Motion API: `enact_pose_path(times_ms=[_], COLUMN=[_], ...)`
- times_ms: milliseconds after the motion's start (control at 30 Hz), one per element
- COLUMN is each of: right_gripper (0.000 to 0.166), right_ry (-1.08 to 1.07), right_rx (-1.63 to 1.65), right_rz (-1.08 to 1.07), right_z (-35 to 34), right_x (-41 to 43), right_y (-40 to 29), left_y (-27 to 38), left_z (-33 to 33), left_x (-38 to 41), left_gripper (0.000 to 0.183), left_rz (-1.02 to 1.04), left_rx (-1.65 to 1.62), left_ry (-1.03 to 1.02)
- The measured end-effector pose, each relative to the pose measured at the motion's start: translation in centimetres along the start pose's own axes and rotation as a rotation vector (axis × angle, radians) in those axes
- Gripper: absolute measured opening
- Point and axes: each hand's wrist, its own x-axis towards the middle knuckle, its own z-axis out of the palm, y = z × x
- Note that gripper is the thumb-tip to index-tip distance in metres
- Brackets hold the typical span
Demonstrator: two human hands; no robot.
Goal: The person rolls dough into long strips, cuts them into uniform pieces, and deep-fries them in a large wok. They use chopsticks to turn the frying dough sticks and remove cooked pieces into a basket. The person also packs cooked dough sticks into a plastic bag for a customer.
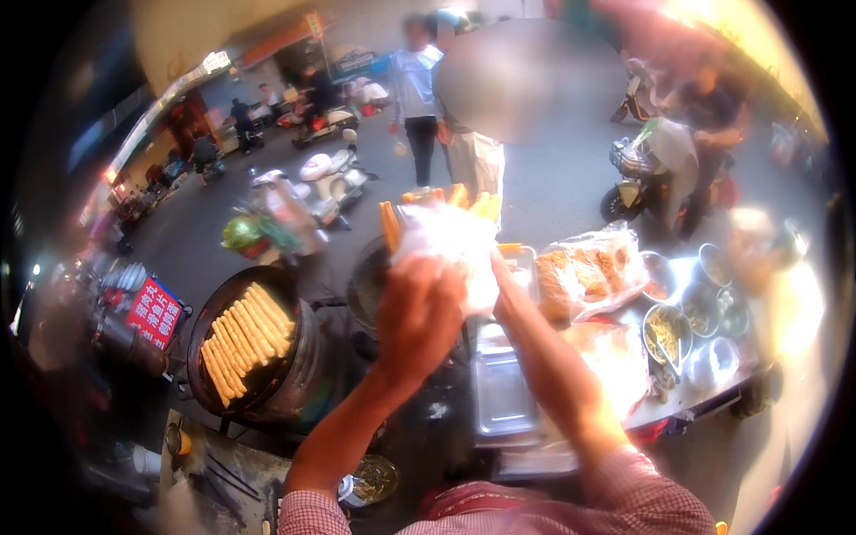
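Both of my hands are raised in front of me at a white plastic bag (445, 251), which is overexposed. My left hand (422, 301) grips the bag's near left side with its fingers curled. At the bag's right edge is my right hand (506, 281), mostly hidden by the glare and the bag. Golden fried dough sticks (458, 195) stand just beyond the bag; whether some are inside it I cannot tell. To the left, a round dark pan (195, 358) holds a row of fried dough sticks (244, 338).
Right of my arms are a metal tray (506, 394), bagged fried food (588, 271) and a bowl of shredded food (667, 328) with tongs. A worktop with chopsticks (231, 478) lies lower left. People stand across the stall; a scooter rider (709, 134) is at right.
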Motion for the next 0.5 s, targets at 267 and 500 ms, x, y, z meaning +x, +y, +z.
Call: enact_pose_path(times_ms=[267,500], right_gripper=[0.048,0.047], right_ry=[0.025,0.139], right_rx=[0.07,-0.179], right_rz=[-0.066,-0.355], right_z=[-6.4,-2.6], right_x=[-15.3,-16.7], right_y=[-5.6,-10.5], left_y=[8.8,4.2], left_z=[1.0,11.6], left_x=[-11.3,-7.0], left_gripper=[0.059,0.055], left_rz=[-0.295,-0.309], left_rx=[-0.577,-0.647], left_ry=[-0.429,-0.571])
